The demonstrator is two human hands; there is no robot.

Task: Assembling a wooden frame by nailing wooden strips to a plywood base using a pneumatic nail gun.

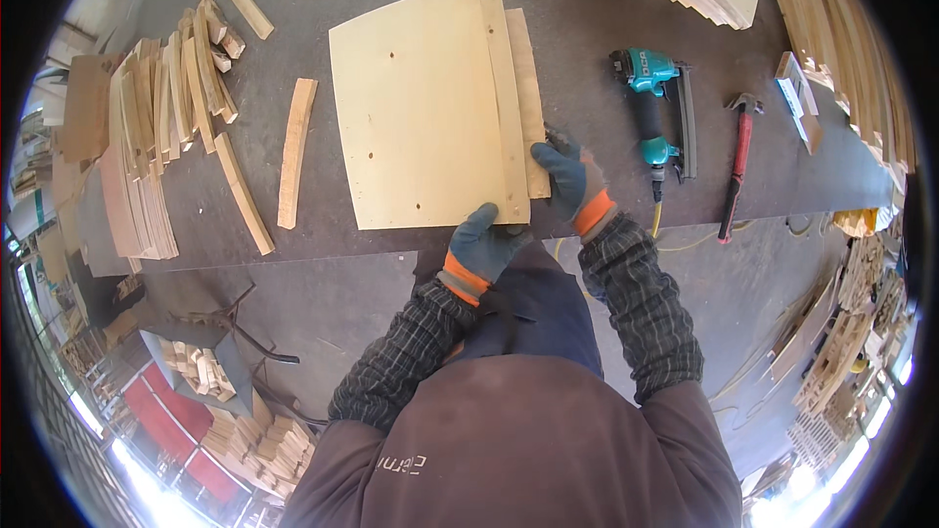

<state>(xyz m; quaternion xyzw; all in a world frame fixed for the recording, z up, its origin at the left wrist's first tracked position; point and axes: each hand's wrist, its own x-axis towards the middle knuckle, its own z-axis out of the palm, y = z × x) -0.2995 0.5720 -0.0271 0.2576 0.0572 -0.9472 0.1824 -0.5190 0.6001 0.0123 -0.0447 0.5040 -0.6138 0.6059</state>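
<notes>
**Both hands on panel + strip at bench's near edge**

Bench (626, 29): big dark worktop, fills most of view, near edge runs across the middle. Around it a wood shop w/ stacked parts on the floor below left and right.

Panel (421, 108): pale curved plywood sheet, roughly centre of bench, its near edge almost flush w/ bench's near edge. Long axis runs away from the person.

Strip (525, 98): narrow ply piece along panel's right side, partly under/against it, long axis parallel to panel's right edge, running away from person.

Left hand (486, 242): gloved, fingers curled over panel's near right corner, pinning or gripping it. Right hand (570, 176): gloved, fingers flat on strip's near end, pressing, not wrapped round it. Right hand nearer the strip; rest of strip lies straight ahead of it.

Nailer (657, 112): teal, right of strip, near right hand. Hammer (738, 161): red handle, further right.

Slats (176, 108): piled toward bench's left edge, well apart from hands.
</notes>
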